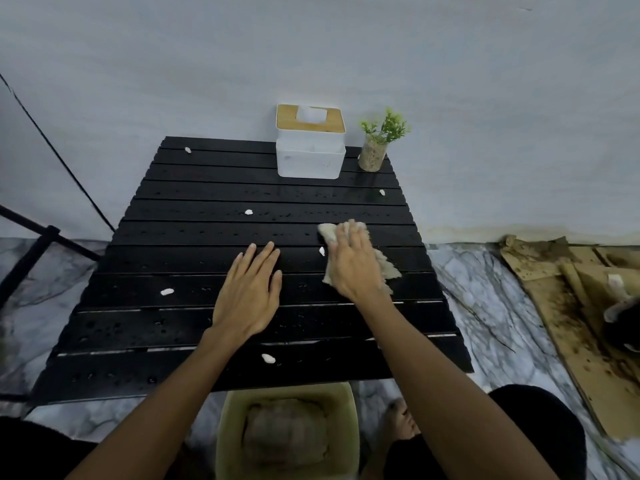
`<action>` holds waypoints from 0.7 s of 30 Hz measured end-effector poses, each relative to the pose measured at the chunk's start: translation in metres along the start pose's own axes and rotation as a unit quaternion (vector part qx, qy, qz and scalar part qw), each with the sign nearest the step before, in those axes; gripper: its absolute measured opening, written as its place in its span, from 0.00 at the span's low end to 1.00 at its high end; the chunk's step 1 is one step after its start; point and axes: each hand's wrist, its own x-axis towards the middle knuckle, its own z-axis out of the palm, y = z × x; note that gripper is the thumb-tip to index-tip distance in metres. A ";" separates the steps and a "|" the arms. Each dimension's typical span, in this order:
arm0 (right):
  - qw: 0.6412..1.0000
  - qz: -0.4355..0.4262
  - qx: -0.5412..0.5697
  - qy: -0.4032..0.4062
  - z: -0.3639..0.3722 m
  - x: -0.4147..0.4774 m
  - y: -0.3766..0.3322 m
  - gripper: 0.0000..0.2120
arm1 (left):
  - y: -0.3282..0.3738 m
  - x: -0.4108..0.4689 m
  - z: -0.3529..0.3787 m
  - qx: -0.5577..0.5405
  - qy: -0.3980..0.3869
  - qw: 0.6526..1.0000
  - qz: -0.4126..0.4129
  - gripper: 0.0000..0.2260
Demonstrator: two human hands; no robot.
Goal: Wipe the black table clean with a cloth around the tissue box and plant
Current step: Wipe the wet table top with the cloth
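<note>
The right hand (351, 259) presses the cloth (381, 263) flat on the table's (194, 244) right side; the left hand (251, 289) rests open. Long strokes along the slats should gather scraps (248, 212), stopping short of the far box (310, 147) and plant (375, 143).

Black slatted table (194, 237) w/ white crumbs (248, 212), beige cloth (382, 263), white tissue box (310, 161) w/ tan wood lid, green plant (386, 128), grey-veined marble floor (485, 306).

A right hand (351, 259) presses a beige cloth (382, 263) flat on a wet black slatted table (194, 237). The left hand (249, 292) rests flat beside it. A tissue box (310, 147) and small plant (379, 140) stand at the far edge.
</note>
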 end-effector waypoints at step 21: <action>0.986 0.111 0.089 0.082 0.000 -0.142 -0.026 0.34 | -0.003 -0.001 0.002 0.007 -0.003 1.000 0.002 0.26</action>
